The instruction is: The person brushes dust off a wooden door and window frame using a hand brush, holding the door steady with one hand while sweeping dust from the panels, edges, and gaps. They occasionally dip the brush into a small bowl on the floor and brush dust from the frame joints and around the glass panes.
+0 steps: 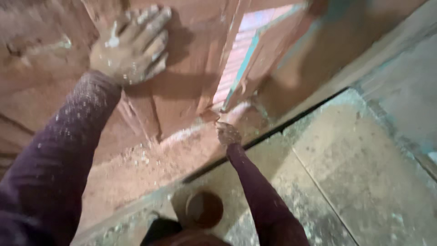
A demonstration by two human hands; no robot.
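Observation:
My left hand [132,43], dusted with pale powder, lies flat with fingers spread against a reddish-brown wooden panel [182,91] at the upper left. My right hand [227,132] reaches down to the panel's lower corner where it meets the floor; its fingers are curled around the bottom edge, partly hidden. Both arms wear dark purple sleeves speckled with dust. The view is blurred by motion.
Reddish sawdust [132,168] covers the floor below the panel. A dark gap [282,127] runs along grey concrete slabs [359,173] at right. A round brown bowl-like thing [204,208] sits near the bottom. A teal-edged slatted piece [243,64] stands behind the panel.

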